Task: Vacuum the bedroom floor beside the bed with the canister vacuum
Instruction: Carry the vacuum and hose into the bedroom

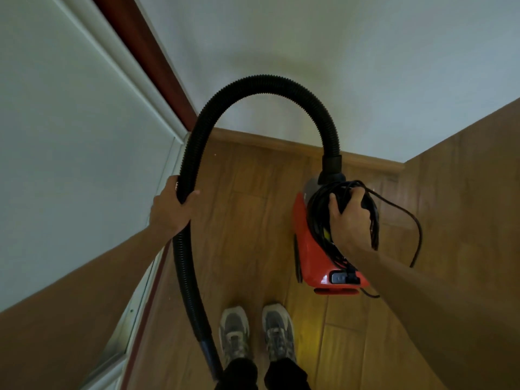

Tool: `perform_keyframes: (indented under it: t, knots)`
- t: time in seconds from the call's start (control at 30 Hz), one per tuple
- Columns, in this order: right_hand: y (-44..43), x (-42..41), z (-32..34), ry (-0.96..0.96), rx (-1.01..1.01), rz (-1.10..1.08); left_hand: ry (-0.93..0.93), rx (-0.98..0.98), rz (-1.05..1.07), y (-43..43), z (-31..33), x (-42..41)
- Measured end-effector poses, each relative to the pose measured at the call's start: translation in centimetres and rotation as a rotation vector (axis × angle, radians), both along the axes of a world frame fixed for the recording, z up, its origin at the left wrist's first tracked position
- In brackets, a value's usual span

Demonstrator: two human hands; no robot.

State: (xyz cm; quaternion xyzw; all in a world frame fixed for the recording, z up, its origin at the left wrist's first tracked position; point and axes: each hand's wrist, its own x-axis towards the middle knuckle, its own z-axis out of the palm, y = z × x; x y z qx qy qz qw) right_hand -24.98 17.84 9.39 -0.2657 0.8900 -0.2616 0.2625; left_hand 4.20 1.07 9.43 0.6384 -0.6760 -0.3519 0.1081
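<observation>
Right grip (349,220) curled round cord coil (318,220), seemingly atop canister (309,256); left grip (168,209) curled round hose (264,84).

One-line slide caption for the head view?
Person on wood floor: left hand grips the black hose, right hand holds the red canister vacuum and its bundled cord.

No lettering can be read on the canister vacuum (307,249) or elsewhere.

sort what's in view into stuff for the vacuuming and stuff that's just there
For the job: red canister vacuum, black hose in left hand, coiled cord in right hand, wood floor.
Just there: white door, wall, skirting board, shoes.
</observation>
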Motion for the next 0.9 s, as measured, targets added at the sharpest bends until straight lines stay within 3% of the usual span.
perform_keyframes:
  t: [0.5, 0.9]
  knots:
    - [-1.9, 3.3, 18.3, 0.125, -0.136, 0.112, 0.107, -0.117, 0.038, 2.7, 20.5, 0.5]
    - [-0.4, 9.0, 39.4, 0.186, -0.358, 0.257, 0.213, -0.348, 0.092, 7.1, 41.6, 5.3]
